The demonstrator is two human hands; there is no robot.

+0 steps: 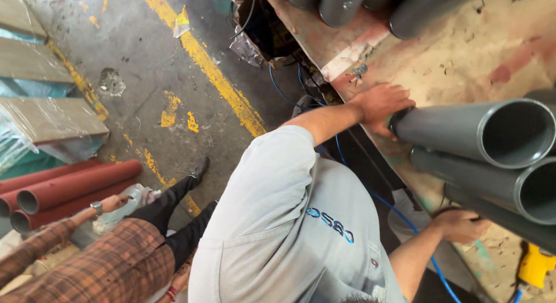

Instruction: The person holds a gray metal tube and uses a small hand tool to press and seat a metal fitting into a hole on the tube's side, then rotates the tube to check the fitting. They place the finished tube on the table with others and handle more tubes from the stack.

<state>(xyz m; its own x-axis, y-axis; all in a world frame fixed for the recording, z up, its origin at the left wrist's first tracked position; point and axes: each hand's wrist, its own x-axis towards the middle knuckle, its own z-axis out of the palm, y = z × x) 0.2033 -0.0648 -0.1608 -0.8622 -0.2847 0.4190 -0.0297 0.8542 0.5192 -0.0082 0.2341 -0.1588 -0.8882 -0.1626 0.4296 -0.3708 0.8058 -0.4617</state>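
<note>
While the camera is looking steeply down over a grey-shirted shoulder, the person is working at a stack of grey plastic pipes lying on a worn, paint-stained counter (463, 54). One hand (382, 106), which of the two I cannot tell for certain from this angle (it is reaching up from the sleeve side nearer the floor), is resting on the far end of the top grey pipe (463, 129), fingers curled over the pipe's end so that it is cupping rather than fully encircling it. The other hand (460, 225) is lower in the picture, closed around the underside of the lowest grey pipe (504, 219), with its fingers wrapped out of sight. A middle grey pipe (469, 173) is lying between those two, touching both. More grey pipes (341, 5) are lying at the top edge of the counter. A blue hose (405, 219) is running under the counter's edge. On the concrete floor, yellow painted lines (214, 71) are crossing, and reddish pipes (69, 184) are lying beside wrapped boards (46, 120). Another person in a checked sleeve (110, 262) is crouching near them.
</note>
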